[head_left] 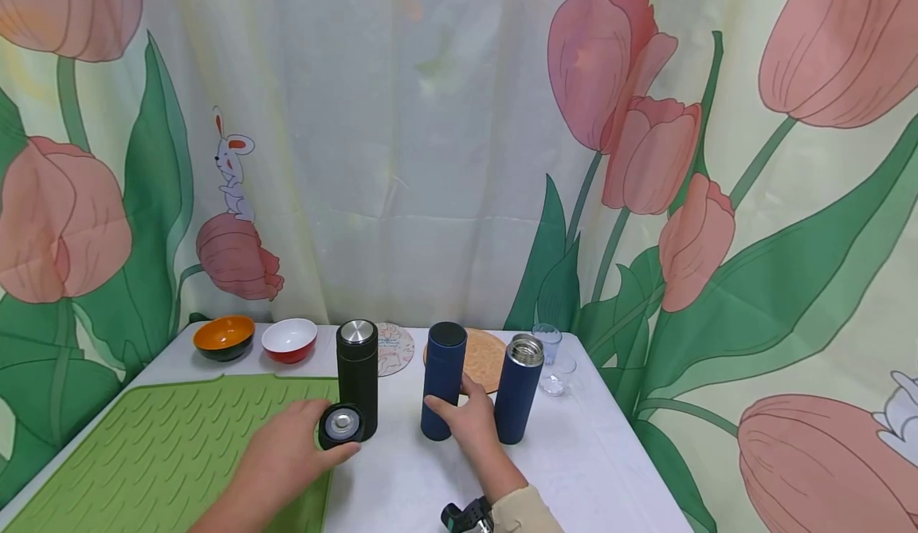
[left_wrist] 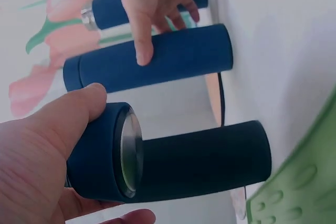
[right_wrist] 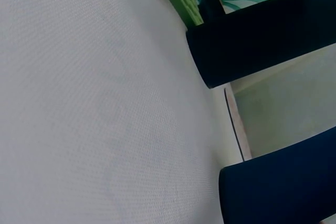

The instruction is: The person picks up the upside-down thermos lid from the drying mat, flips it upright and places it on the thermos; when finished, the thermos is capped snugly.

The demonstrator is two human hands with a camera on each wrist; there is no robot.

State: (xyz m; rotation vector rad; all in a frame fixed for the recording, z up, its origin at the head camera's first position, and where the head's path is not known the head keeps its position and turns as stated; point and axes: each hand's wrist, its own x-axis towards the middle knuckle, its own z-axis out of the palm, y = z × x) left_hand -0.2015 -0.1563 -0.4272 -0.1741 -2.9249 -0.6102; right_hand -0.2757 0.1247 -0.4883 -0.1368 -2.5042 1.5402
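Observation:
My left hand (head_left: 276, 457) holds a dark blue thermos lid (left_wrist: 97, 153), its steel-lined underside turned up towards the head camera. Just behind that lid stands a tall black thermos (head_left: 367, 382) with a steel-topped cap. Further right, my right hand (head_left: 473, 425) grips a blue thermos (head_left: 443, 382) low on its body, thumb on the near left and fingers round the right side. This thermos is upright with its lid on. Beside it, a second blue thermos (head_left: 518, 397) stands lidless, its bare steel mouth showing.
A green ridged mat (head_left: 179, 445) covers the table's left part. Along the back are an orange bowl (head_left: 225, 334), a white-and-red bowl (head_left: 290, 337), a round printed coaster (head_left: 396, 350), a round cork-coloured mat (head_left: 482, 355) and clear glasses (head_left: 548, 342). A tulip-print curtain (head_left: 430, 158) hangs behind.

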